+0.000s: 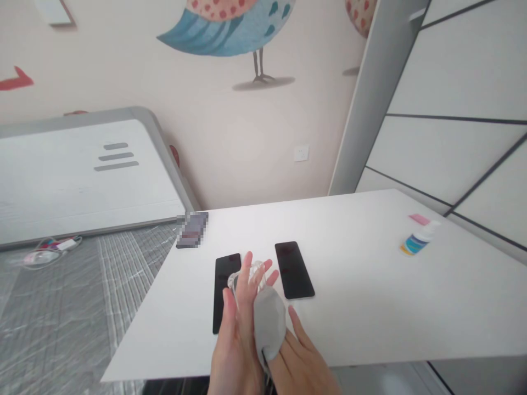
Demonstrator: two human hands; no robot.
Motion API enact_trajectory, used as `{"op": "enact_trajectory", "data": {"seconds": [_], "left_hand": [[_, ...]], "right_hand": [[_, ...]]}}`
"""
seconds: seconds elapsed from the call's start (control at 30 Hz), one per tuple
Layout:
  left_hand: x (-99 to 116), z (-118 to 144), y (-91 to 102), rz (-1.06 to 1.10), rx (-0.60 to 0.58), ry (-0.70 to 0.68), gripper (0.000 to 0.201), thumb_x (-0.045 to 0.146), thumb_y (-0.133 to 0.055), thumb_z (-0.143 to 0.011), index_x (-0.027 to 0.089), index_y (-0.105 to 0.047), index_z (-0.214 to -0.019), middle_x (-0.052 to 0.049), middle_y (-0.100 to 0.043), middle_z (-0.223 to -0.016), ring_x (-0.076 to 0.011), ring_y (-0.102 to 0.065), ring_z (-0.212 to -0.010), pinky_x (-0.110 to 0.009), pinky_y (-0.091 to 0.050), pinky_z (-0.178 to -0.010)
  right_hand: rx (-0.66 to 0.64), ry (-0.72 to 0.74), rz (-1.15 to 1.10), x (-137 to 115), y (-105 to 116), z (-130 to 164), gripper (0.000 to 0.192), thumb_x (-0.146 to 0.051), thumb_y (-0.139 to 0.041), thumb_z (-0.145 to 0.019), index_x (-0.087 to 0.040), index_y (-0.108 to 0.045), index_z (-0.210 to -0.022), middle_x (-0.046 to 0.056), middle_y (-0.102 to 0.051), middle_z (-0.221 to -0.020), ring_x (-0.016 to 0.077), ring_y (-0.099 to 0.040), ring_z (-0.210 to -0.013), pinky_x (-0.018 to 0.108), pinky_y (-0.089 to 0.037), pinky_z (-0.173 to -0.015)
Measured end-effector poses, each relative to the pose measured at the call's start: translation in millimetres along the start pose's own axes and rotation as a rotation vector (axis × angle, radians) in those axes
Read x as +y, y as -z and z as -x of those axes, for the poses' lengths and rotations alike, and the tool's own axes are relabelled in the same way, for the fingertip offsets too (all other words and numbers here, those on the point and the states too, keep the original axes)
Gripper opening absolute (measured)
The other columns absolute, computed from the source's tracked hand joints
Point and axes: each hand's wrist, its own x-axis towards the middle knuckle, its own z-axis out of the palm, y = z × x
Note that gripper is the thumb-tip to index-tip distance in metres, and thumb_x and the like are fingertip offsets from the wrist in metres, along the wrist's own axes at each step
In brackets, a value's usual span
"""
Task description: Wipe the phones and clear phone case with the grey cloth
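Observation:
My left hand (pixel 234 340) is raised over the table's near edge, its fingers stretched upward and slightly apart. A clear, looped, plastic-looking thing (pixel 233 281) lies around and between those fingers; its exact kind cannot be made out. My right hand (pixel 302 356) presses a smooth grey oval thing (pixel 269 321) against the left palm, with the right fingers partly hidden behind it. A thin dark cord (pixel 264 359) shows at the grey thing's lower end. Just beyond the hands lie two black phones, the left phone (pixel 222 291) partly covered by my left hand and the right phone (pixel 295 270) in full view.
The white table (pixel 370 307) extends to the right. A white bottle with a blue label (pixel 418 240) lies beside a pink item (pixel 419 219) at the far right. A blurred dark flat object (pixel 192 229) is at the back left corner. A plastic-covered bed (pixel 132 274) stands left.

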Motion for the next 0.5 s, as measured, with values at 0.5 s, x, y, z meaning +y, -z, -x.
{"op": "enact_trajectory", "data": {"seconds": [0.5], "left_hand": [[2,5,-8.0,0.139,-0.019,0.184,0.065,0.069,-0.043,-0.099,0.036,-0.048,-0.155,-0.012,-0.066,-0.144,-0.0329,-0.061,-0.135,-0.055,-0.029,-0.125]], "right_hand": [[0.124,0.006,0.040,-8,16,-7,0.042,-0.026,-0.048,-0.105,-0.009,-0.061,-0.141,0.015,-0.071,-0.136,0.0270,-0.065,-0.131,0.042,-0.051,-0.115]]}}
